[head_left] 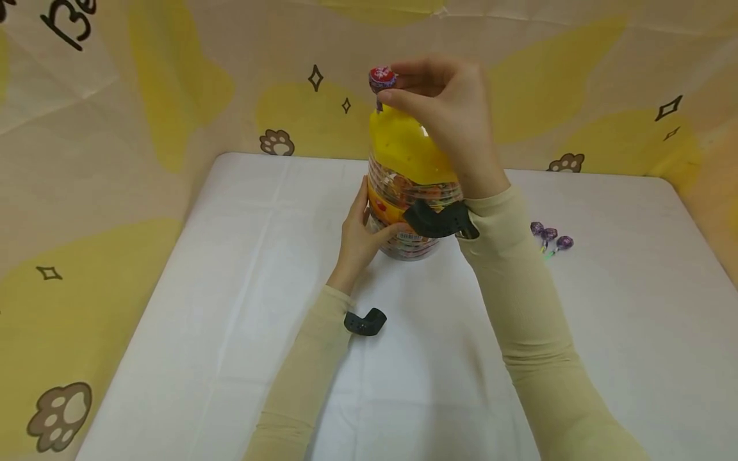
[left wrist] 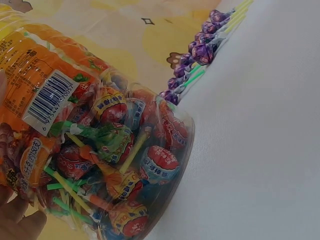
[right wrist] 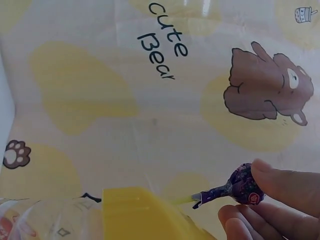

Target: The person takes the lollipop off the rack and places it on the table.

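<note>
A clear plastic jar (head_left: 398, 186) with a yellow top (head_left: 403, 144) stands on the white table, packed with wrapped lollipops (left wrist: 120, 150). Low on its side, my left hand (head_left: 359, 240) grips the jar, fingers behind it and thumb across the front near the barcode label (left wrist: 48, 102). Above the yellow top, my right hand (head_left: 455, 102) pinches a purple-wrapped lollipop (right wrist: 245, 184) by its head between thumb and fingers. Its yellow stick (right wrist: 185, 199) points at the top, and the stick's end overlaps the yellow in the right wrist view.
Several purple lollipops (left wrist: 202, 52) lie in a row on the table right of the jar, partly behind the right sleeve (head_left: 519, 288) in the head view. A patterned cloth backdrop (head_left: 553, 77) rises behind the table (head_left: 277, 211). Each wrist wears a black band (head_left: 366, 322).
</note>
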Demonstrator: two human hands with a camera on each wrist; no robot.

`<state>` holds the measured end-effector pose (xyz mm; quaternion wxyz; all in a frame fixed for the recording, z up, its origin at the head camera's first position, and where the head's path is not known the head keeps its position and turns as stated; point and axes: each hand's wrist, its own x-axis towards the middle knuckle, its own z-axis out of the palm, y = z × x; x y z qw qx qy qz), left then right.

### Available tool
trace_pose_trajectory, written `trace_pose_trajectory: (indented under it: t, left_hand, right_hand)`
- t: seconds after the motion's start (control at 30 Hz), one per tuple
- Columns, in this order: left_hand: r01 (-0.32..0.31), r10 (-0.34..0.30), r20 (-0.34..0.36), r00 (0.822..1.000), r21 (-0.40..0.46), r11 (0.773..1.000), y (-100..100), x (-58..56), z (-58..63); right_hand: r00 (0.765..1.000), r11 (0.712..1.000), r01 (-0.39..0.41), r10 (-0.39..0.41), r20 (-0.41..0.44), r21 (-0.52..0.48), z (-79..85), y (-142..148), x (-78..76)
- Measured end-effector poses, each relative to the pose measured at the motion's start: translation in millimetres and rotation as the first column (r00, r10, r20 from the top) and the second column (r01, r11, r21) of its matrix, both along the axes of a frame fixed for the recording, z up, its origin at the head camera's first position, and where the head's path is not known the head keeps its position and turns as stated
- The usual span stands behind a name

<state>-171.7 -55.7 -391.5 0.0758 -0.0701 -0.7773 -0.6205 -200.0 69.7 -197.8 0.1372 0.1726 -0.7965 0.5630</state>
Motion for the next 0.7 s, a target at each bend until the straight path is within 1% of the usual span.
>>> trace_pose_trajectory:
  t: [0.1,0.27,0.47,0.57,0.7]
  left_hand:
    - [0.000,0.000,-0.005,1.000,-0.006,1.000,-0.1,-0.3,-0.2]
    - [0.000,0.000,-0.019,1.000,-0.018,1.000,-0.7,-1.0,-2.0]
    - [0.003,-0.004,-0.024,1.000,-0.010,1.000,-1.2,-0.9,-2.9]
    - [0.008,-0.008,-0.016,1.000,-0.006,1.000,-0.7,-0.1,-3.0]
    - [0.014,-0.015,-0.009,1.000,-0.008,1.000,0.3,1.1,-3.5]
  right_hand:
    - [1.000,1.000,0.000,0.000,-0.013,0.020,0.7,-3.0,-1.8]
    - [0.999,1.000,-0.014,0.014,-0.047,0.007,-0.2,-6.3,-4.3]
    - [0.999,0.996,-0.029,0.026,-0.042,-0.080,-2.0,-5.3,-4.3]
    - [0.999,0.994,-0.031,0.027,-0.042,-0.104,-3.1,-4.5,-4.1]
    - [0.999,0.985,-0.039,0.032,-0.043,-0.170,-4.0,-2.4,-4.0]
